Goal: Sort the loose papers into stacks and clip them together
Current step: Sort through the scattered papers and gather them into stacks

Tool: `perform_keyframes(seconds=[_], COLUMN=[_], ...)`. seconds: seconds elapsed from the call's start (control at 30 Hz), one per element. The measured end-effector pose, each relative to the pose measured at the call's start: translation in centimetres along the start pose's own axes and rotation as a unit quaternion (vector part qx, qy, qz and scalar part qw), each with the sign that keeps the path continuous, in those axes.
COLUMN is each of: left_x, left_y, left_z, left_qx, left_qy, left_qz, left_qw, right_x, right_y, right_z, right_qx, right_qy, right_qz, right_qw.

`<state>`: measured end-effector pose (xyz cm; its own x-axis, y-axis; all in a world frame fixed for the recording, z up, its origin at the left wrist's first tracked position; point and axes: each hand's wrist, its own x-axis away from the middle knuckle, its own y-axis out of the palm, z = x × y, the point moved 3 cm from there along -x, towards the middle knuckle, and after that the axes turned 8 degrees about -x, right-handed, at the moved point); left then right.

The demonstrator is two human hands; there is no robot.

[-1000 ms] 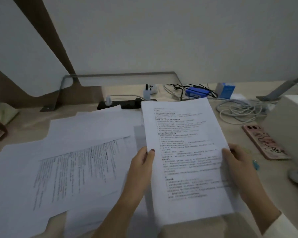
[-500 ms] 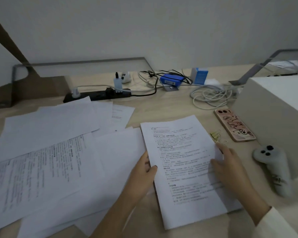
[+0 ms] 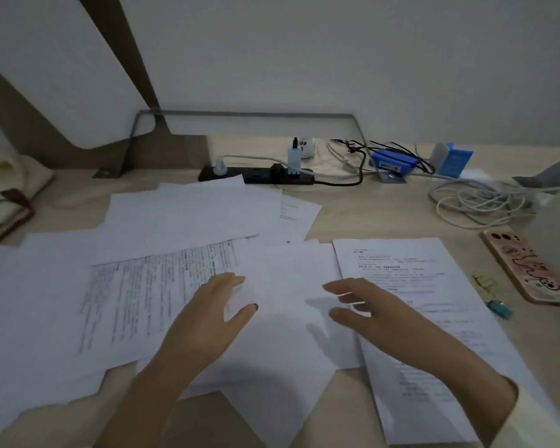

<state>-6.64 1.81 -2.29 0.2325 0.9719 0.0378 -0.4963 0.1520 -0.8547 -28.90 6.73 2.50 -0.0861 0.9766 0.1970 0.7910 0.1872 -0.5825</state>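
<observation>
Left grip: the left hand [image 3: 214,318] is spread and loose, holding nothing, over a blank sheet [image 3: 288,279].
Right grip: the right hand [image 3: 369,307] is spread and empty over the left edge of the printed stack [image 3: 434,273]; it is blurred, so contact is unclear.
Stack: flat on the desk [image 3: 369,215], to the right.
Loose papers [image 3: 181,221]: overlapping across the left half.
Clips [image 3: 484,282]: between the stack and a phone [image 3: 530,266].
Back edge: power strip [image 3: 256,174], cables [image 3: 476,202].
</observation>
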Motion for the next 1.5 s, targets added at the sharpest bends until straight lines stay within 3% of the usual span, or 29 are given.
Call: perform_keyframes(seconds=[0.13, 0.23, 0.33, 0.53, 0.67, 0.77, 0.9, 0.97, 1.13, 1.33, 1.4, 1.5], left_x=[2.1, 3.8, 5.0, 5.4, 4.7, 1.6, -4.2, -6.6, -9.8, -10.6, -10.7, -11.0], left_y=[-2.1, -3.2, -3.1, -3.3, -5.7, -7.8, -8.1, -7.9, -7.1, -6.4, -6.4, -7.7], left_z=[-5.7, -9.3, -10.9, -11.3, -11.1, -10.9, -9.6, -9.2, -9.6, -9.4, -9.3, -9.8], left_qx=[-0.074, -0.122, -0.093, -0.086, -0.002, -0.065, -0.16, -0.219, -0.3, -0.47, -0.431, -0.254], left_qy=[-0.059, -0.115, -0.12, -0.101, -0.094, -0.047, -0.011, -0.018, -0.029, 0.103, 0.073, -0.02], left_qz=[-0.025, -0.05, -0.05, -0.028, -0.028, 0.044, 0.015, -0.016, -0.073, 0.014, -0.02, 0.092], left_qw=[0.995, 0.985, 0.987, 0.991, 0.995, 0.996, 0.987, 0.975, 0.951, 0.876, 0.899, 0.963], right_x=[-3.2, -5.4, -7.1, -8.4, -8.9, -9.7, -10.3, -10.4, -10.3, -9.4, -9.0, -8.5], right_y=[4.5, 6.6, 8.3, 10.9, 10.2, 9.1, 9.1, 9.3, 9.1, 9.2, 9.6, 10.6], right_z=[-3.1, -3.6, -3.4, -4.4, -4.2, -3.7, -2.8, -2.1, -0.9, -1.3, -1.8, -2.3], right_qx=[-0.11, -0.283, -0.399, -0.345, -0.294, -0.291, -0.34, -0.404, -0.627, -0.664, -0.672, -0.668], right_qy=[0.041, 0.108, 0.161, 0.162, 0.17, 0.184, 0.176, 0.178, 0.168, 0.146, 0.126, 0.112], right_qz=[-0.076, -0.047, -0.004, -0.04, -0.01, 0.031, 0.051, 0.039, -0.027, -0.086, -0.117, -0.147], right_qw=[0.99, 0.952, 0.903, 0.924, 0.94, 0.938, 0.922, 0.896, 0.76, 0.728, 0.72, 0.721])
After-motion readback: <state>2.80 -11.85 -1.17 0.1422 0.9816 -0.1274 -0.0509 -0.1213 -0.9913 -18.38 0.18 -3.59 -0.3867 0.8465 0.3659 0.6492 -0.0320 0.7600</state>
